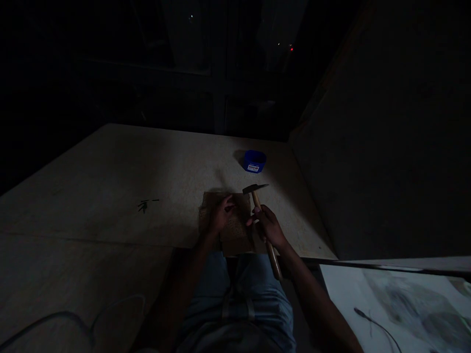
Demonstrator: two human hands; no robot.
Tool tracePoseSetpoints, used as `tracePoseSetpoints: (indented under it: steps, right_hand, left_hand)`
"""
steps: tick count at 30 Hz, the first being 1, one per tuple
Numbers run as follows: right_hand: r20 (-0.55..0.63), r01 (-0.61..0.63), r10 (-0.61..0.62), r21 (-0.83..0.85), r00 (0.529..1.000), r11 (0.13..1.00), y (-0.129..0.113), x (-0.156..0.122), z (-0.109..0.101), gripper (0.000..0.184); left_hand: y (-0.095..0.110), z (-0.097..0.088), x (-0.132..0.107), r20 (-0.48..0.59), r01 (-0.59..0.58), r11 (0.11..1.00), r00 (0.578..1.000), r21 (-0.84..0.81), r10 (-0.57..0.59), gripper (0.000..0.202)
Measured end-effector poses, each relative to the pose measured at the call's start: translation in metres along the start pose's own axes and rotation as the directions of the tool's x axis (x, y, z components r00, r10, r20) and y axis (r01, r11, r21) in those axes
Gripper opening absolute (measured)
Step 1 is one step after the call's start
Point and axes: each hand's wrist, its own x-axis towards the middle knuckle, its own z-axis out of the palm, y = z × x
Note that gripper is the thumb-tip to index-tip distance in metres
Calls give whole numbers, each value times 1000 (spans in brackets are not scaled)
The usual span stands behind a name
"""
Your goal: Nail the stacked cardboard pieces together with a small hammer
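In dim light, my right hand (270, 226) grips a hammer (273, 260) by its wooden handle. The hammer's dark metal head points up and away, above the tabletop. My left hand (221, 214) is over a brown, rough-edged board (235, 240) near the table's front edge. Its thumb and fingers come together in a pinch; whatever is between them is too dark to make out. Off to the left, several small dark nails (143, 206) lie loose in a little pile.
A blue plastic container (254, 162) with a white label stands on the pale table (184, 162) beyond the hammer. A tall dark panel (386, 147) rises along the right side. Cables lie at lower left, and another cable (379, 326) rests on a white surface at lower right.
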Motion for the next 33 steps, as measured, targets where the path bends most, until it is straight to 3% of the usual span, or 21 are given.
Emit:
tracePoseSetpoints:
  steps: [6, 14, 20, 27, 33]
  right_hand:
    - [56, -86, 98, -190, 994, 978, -4, -1, -4, 41]
    - [63, -20, 33, -203, 997, 979, 2, -3, 4, 42]
    - [58, -123, 151, -338, 987, 933, 7, 5, 9, 39]
    - [3, -50, 53, -261, 999, 964, 16, 7, 11, 41]
    - [23, -80, 90, -277, 996, 958, 23, 10, 12, 39]
  left_hand:
    - [-4, 1, 2, 0, -31, 998, 1000, 62, 31, 47]
    - [-17, 5, 3, -13, -9, 996, 1000, 94, 10, 42]
    - [-7, 4, 2, 1, 37, 997, 999, 67, -38, 36]
    - [0, 3, 1, 10, 56, 998, 998, 29, -56, 33]
    - [-4, 4, 3, 16, 65, 997, 998, 31, -66, 31]
